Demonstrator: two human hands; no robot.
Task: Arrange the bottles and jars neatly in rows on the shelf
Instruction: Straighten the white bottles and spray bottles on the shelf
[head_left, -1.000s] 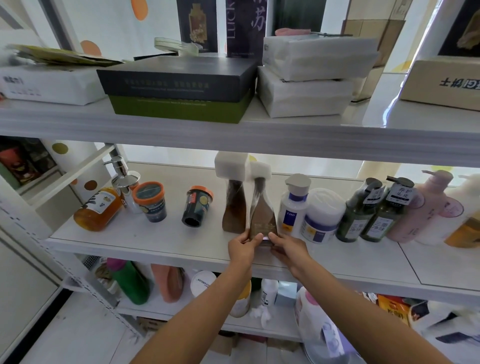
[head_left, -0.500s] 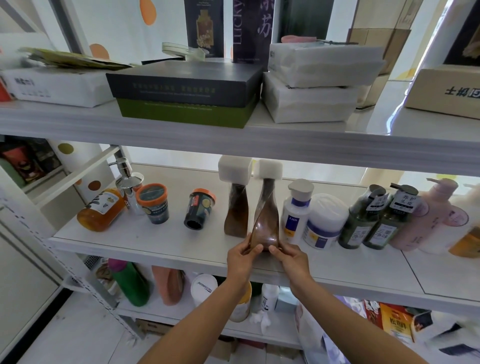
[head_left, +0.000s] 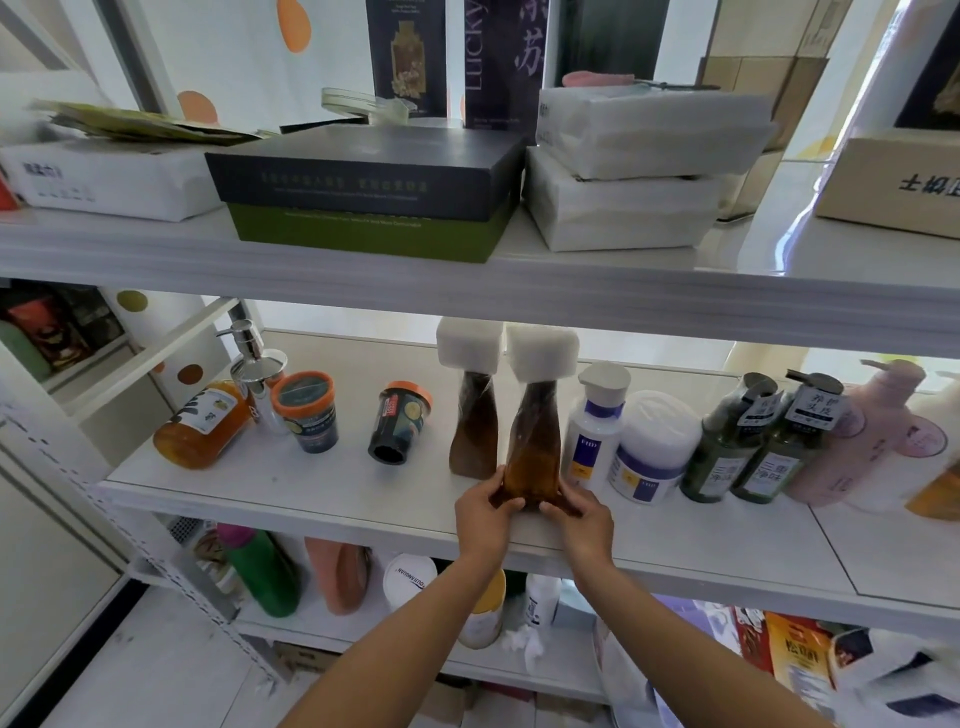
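Observation:
A brown bottle with a white cap (head_left: 535, 441) stands upright on the middle shelf (head_left: 322, 493). My left hand (head_left: 485, 512) and my right hand (head_left: 579, 514) both grip its base. A second brown bottle (head_left: 474, 426) stands just left of it. To the right run a white-blue bottle (head_left: 589, 431), a white jar (head_left: 652, 449), two green bottles (head_left: 727, 447) and a pink pump bottle (head_left: 857, 441). On the left, an orange pump bottle (head_left: 200, 428) lies on its side, an orange-lidded jar (head_left: 306, 410) stands upright, and another jar (head_left: 400, 426) lies tipped over.
The upper shelf (head_left: 467, 283) hangs low over the bottle caps and carries boxes (head_left: 363, 192) and white packs (head_left: 634, 171). The lower shelf holds a green bottle (head_left: 262, 571) and other containers. A metal upright (head_left: 47, 415) bounds the left side.
The bottle in both hands has turned, its label side rotating away and the amber side now facing me. The camera has tilted slightly downward.

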